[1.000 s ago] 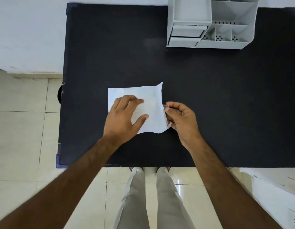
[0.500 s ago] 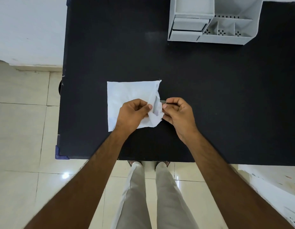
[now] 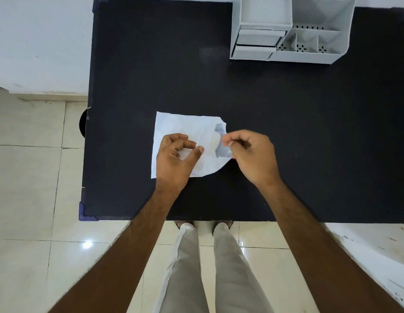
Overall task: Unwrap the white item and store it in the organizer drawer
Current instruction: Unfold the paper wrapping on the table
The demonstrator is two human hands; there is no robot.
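Note:
A white wrapper (image 3: 185, 125) lies on the black table (image 3: 287, 132), its right edge lifted and pulled apart. Inside the gap a pale item with a grey part (image 3: 218, 141) shows; I cannot make out what it is. My left hand (image 3: 176, 158) rests on the wrapper's middle, thumb and fingers pinching one layer. My right hand (image 3: 253, 154) pinches the other layer at the right edge. The grey organizer (image 3: 287, 56) stands at the table's far right, with two closed drawers (image 3: 255, 45) on its left side and open compartments on its right.
The table's near edge (image 3: 196, 219) runs just in front of my legs, its left edge beside tiled floor. A white wall lies beyond the table's left. A white surface (image 3: 377, 249) sits at lower right.
My left hand went from flat on the wrapper to pinching it. The right edge has been lifted and spread open, showing the item inside. The view has shifted closer.

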